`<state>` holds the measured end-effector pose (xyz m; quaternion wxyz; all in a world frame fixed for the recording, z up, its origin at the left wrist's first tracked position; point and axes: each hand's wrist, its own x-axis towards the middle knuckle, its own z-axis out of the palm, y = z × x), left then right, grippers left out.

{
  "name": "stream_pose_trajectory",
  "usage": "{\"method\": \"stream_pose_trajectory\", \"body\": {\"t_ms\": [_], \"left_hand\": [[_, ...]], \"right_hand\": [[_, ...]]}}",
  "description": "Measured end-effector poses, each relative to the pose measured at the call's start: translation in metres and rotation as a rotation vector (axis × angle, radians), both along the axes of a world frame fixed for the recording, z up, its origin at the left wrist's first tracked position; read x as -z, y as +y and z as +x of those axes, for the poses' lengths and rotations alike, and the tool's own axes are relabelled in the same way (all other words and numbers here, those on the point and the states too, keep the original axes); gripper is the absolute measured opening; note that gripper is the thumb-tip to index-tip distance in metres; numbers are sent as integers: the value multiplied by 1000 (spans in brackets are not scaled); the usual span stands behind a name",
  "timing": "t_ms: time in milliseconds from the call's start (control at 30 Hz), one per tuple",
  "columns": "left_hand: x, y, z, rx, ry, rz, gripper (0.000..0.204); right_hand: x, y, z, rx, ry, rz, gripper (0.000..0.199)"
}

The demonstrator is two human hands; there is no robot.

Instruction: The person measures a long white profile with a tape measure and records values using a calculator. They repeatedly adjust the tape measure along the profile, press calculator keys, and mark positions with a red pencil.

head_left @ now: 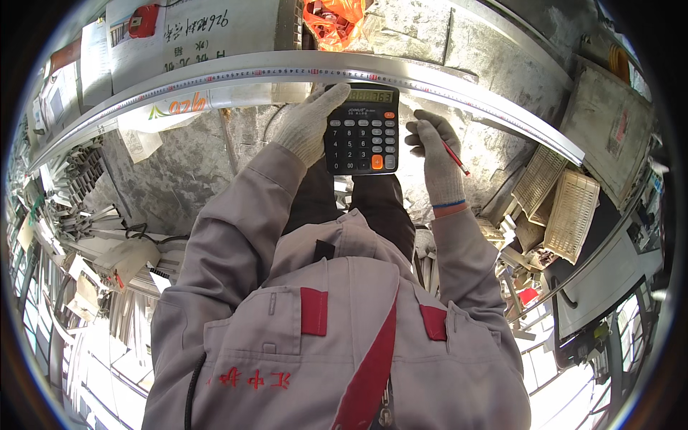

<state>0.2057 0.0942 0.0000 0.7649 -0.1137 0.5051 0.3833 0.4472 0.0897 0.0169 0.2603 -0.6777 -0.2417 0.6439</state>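
My left hand, in a pale knit glove, grips a black calculator by its left edge, the thumb lying over the top corner next to the display. Light keys and one orange key cover the calculator's face. To its right, my gloved right hand is closed around a slim red pen, which points down and to the right. The right fingertips are apart from the calculator. Just beyond both hands runs a long pale metal bar with a measuring tape stretched along it.
A white carton stands at the far left with a small red object on top. An orange plastic bag lies beyond the bar. Plastic baskets and a grey box are at right; metal profiles are stacked at left.
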Motion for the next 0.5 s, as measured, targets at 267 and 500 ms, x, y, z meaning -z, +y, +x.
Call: {"method": "stream_pose_trajectory", "body": {"t_ms": [267, 500], "left_hand": [[-21, 6, 3, -40, 74, 129, 25], [-32, 5, 6, -62, 94, 176, 24]], "right_hand": [[-30, -36, -30, -24, 230, -123, 46], [-30, -38, -46, 28, 125, -132, 36]]}}
